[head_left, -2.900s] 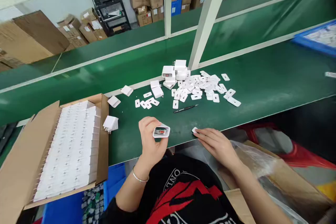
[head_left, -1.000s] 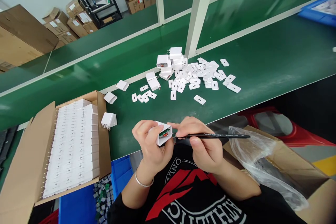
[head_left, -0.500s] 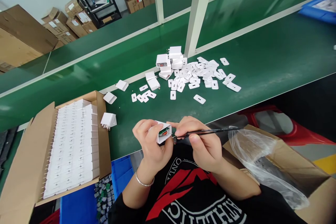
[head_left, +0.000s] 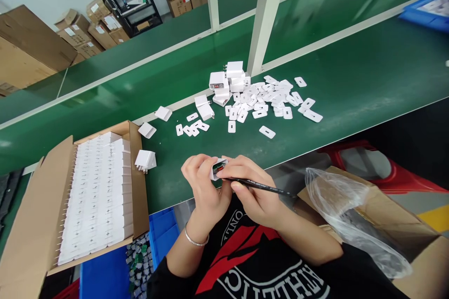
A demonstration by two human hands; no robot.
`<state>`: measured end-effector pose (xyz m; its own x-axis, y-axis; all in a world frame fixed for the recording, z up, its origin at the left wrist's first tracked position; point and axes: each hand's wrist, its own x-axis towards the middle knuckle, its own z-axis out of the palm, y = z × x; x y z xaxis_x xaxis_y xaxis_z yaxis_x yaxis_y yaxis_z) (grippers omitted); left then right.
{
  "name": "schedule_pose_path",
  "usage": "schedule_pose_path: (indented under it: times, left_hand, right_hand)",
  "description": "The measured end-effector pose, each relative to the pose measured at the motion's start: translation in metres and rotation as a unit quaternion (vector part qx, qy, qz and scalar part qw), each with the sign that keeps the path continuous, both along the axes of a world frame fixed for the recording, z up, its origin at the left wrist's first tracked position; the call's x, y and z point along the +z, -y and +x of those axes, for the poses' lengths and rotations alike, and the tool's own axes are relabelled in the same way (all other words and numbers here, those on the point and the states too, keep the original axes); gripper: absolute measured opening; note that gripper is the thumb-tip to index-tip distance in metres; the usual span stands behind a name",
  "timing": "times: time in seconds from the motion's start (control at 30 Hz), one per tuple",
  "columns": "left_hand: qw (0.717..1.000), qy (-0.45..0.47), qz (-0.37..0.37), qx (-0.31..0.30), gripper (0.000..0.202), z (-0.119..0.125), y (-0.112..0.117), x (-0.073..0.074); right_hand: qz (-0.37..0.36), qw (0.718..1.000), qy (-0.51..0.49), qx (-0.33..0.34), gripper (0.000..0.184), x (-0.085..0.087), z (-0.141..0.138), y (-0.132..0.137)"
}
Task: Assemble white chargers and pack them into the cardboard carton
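Holding the white casing (head_left: 212, 174): that was the left hand (head_left: 204, 181), fingers wrapped snugly round it by the near edge of the green table (head_left: 164, 187), open end facing right.
Inside the casing: some green and red innards (head_left: 220, 167) were peeking out, partly behind fingers.
Black tool (head_left: 261, 186): the right hand (head_left: 256, 191) had it pinched like a pen, fingers bunched with barely any gap, handle poking out right. Its working end was at the casing's mouth, but fingertips blocked it, so I couldn't tell if it touched anything.
Slotted plates (head_left: 261, 98): big messy pile on the far side, plus a stray one (head_left: 267, 131) nearer and a small bunch (head_left: 192, 129) to the left.
Stacked chargers (head_left: 228, 81): far side, just left of that pile.
Carton (head_left: 138, 182): over on the left, packed with rows of white units (head_left: 96, 196).
Clear plastic bag (head_left: 340, 201): near right, draped over a cardboard box (head_left: 386, 217).
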<state>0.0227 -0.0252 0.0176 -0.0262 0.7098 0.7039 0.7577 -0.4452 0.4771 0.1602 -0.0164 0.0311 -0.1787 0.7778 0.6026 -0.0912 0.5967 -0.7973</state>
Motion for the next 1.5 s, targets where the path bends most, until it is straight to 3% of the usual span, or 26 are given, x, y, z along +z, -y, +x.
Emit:
schedule_pose_path:
  times: [0.1,0.17,0.27,0.37,0.43,0.5,0.57,0.67,0.77,0.83,0.97,1.1,1.23,1.33,1.4,1.5]
  left_hand:
    - [0.999,0.030,-0.037,0.001,0.046,-0.004,-0.003,-0.008]
    - [0.994,0.076,-0.077,-0.003,0.046,-0.009,-0.004,-0.016]
    - [0.972,0.176,-0.155,-0.019,0.043,-0.015,-0.004,-0.034]
    - [0.949,0.242,-0.203,-0.016,0.042,-0.019,-0.002,-0.052]
    - [0.940,0.262,-0.216,-0.014,0.042,-0.019,-0.001,-0.061]
    - [0.935,0.274,-0.225,-0.014,0.042,-0.020,-0.001,-0.066]
    - [0.931,0.284,-0.229,-0.015,0.044,-0.022,-0.001,-0.067]
    - [0.928,0.297,-0.222,-0.024,0.042,-0.025,-0.002,-0.067]
    - [0.932,0.295,-0.206,-0.042,0.039,-0.028,-0.004,-0.068]
    - [0.935,0.287,-0.200,-0.052,0.040,-0.028,-0.004,-0.069]
    - [0.938,0.274,-0.201,-0.066,0.042,-0.023,-0.004,-0.070]
    - [0.956,0.226,-0.167,-0.085,0.042,-0.022,-0.003,-0.064]
    - [0.962,0.179,-0.155,-0.137,0.042,-0.023,-0.003,-0.058]
    - [0.955,0.194,-0.162,-0.155,0.043,-0.020,-0.003,-0.056]
    - [0.957,0.197,-0.157,-0.147,0.043,-0.017,-0.004,-0.056]
    - [0.961,0.198,-0.143,-0.127,0.041,-0.012,-0.006,-0.054]
  right_hand:
    - [-0.058,0.991,-0.097,-0.076,0.028,-0.016,0.000,-0.008]
    - [-0.086,0.983,-0.073,-0.147,0.029,-0.031,0.006,-0.022]
    - [-0.058,0.967,0.169,-0.184,0.023,-0.056,0.015,-0.049]
    - [-0.020,0.901,0.401,-0.167,0.034,-0.076,0.014,-0.072]
    - [-0.003,0.866,0.479,-0.145,0.043,-0.083,0.006,-0.082]
    - [0.007,0.858,0.498,-0.125,0.052,-0.085,-0.002,-0.089]
    - [0.000,0.869,0.476,-0.136,0.056,-0.084,0.000,-0.093]
    - [-0.029,0.875,0.415,-0.246,0.042,-0.085,0.025,-0.096]
    - [-0.064,0.833,0.393,-0.385,0.040,-0.096,0.069,-0.096]
    - [-0.082,0.816,0.405,-0.404,0.039,-0.104,0.095,-0.095]
    - [-0.096,0.835,0.417,-0.345,0.023,-0.110,0.124,-0.098]
    - [-0.106,0.857,0.367,-0.347,0.031,-0.096,0.121,-0.098]
    - [-0.151,0.920,0.247,-0.265,0.036,-0.068,0.091,-0.075]
    - [-0.124,0.959,0.239,-0.084,0.036,-0.045,0.057,-0.052]
    - [-0.085,0.957,0.277,0.002,0.033,-0.033,0.038,-0.043]
    - [0.002,0.936,0.353,0.000,0.033,-0.024,0.022,-0.041]
